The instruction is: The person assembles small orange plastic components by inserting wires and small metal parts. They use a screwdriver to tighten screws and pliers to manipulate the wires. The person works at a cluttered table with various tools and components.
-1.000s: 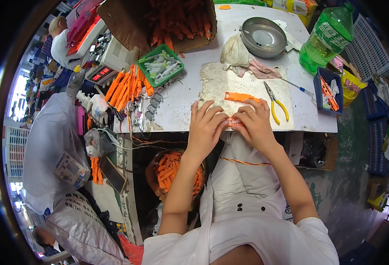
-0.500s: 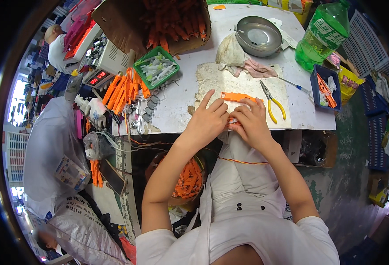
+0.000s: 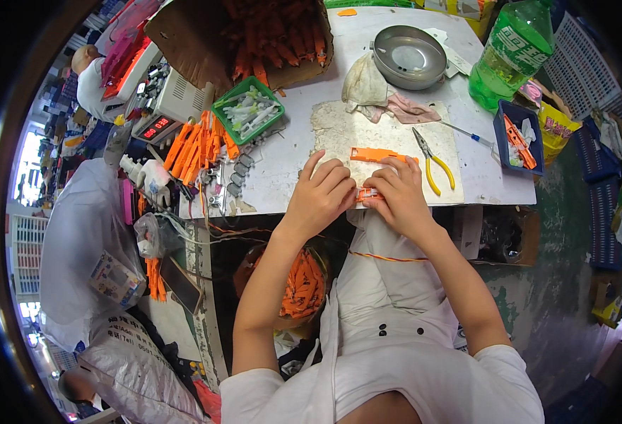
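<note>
At the table's near edge, an orange plastic part (image 3: 367,193) with a pale insert lies between my hands. My right hand (image 3: 401,199) pinches it between thumb and fingers. My left hand (image 3: 319,201) is curled at its left end, index finger raised and fingertips partly hidden. Just beyond, a longer orange plastic piece (image 3: 374,154) lies on the worn board (image 3: 332,127), with my right fingertips over its right end. Pliers (image 3: 432,164) with yellow handles lie to the right of my right hand.
Left are a green basket (image 3: 277,113) of small pale parts, orange pieces (image 3: 196,145) and metal clips (image 3: 239,173). A cardboard box (image 3: 184,42), metal bowl (image 3: 410,58) and rag (image 3: 365,81) stand farther back. Right are a green bottle (image 3: 512,53), blue bin (image 3: 517,166) and screwdriver (image 3: 470,134).
My left hand has shifted slightly left, and more of the orange part shows between the hands. My right hand stays nearly in place.
</note>
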A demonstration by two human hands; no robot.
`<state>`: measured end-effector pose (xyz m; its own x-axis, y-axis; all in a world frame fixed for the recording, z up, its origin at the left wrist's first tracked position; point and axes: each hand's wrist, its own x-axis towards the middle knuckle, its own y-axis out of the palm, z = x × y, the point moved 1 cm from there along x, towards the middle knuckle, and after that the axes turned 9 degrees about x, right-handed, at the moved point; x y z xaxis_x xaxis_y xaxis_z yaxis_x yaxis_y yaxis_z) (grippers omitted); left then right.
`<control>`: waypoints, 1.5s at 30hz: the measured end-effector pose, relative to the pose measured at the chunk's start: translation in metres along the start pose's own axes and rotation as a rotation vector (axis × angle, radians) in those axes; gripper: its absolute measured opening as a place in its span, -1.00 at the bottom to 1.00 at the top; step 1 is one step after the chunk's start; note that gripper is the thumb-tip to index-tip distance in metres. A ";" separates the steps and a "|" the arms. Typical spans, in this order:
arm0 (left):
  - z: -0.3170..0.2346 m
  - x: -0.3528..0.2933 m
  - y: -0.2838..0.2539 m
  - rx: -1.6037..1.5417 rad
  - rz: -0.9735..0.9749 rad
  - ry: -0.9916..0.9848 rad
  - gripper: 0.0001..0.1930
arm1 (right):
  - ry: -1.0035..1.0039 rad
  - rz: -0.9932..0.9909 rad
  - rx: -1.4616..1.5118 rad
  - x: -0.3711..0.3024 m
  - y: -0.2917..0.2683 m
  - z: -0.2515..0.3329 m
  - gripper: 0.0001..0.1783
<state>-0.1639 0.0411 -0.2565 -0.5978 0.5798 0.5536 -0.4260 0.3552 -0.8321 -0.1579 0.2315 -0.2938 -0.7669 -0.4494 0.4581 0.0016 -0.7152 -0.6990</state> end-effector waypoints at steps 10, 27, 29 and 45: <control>-0.004 -0.003 0.002 0.067 -0.041 -0.021 -0.83 | 0.009 0.005 -0.001 0.000 0.000 0.001 -0.68; -0.005 0.010 0.000 0.120 0.167 0.116 -0.81 | 0.018 0.011 0.000 0.000 0.001 0.000 -0.67; -0.006 0.011 -0.001 0.112 0.167 0.109 -0.81 | 0.017 0.013 -0.005 0.001 0.000 0.001 -0.66; -0.007 0.004 -0.008 0.070 0.043 -0.035 -0.80 | 0.006 -0.005 -0.027 0.001 0.000 0.000 -0.66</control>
<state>-0.1584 0.0456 -0.2473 -0.6391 0.5670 0.5197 -0.4456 0.2777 -0.8511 -0.1587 0.2305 -0.2933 -0.7706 -0.4425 0.4586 -0.0196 -0.7028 -0.7112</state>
